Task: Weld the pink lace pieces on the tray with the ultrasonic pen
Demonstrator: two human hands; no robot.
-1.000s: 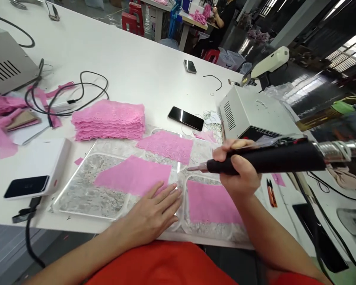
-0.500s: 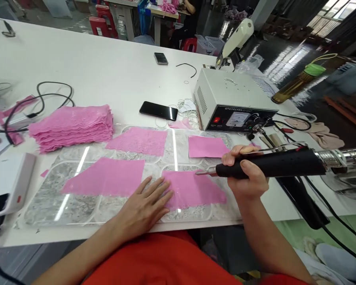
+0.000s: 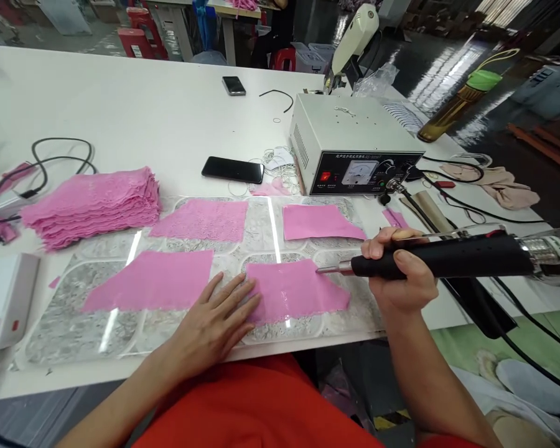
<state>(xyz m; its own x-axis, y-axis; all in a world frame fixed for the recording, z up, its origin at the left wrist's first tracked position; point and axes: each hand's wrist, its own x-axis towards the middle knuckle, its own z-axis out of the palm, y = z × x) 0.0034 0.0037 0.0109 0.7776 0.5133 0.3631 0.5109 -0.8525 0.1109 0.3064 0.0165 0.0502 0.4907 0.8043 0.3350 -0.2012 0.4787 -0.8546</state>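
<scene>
The pink piece lies between the hands: at its left edge the left hand rests flat, fingers slightly spread; to its right, the right hand is wrapped around the black tool.

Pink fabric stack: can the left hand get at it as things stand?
Likely yes: the left hand lies flat, gripping nothing, and only a flat pink piece on the patterned sheet seems to lie between it and the stack.

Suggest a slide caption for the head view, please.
Right hand holds a black tool, tip at a pink cloth; left hand at its edge.
</scene>
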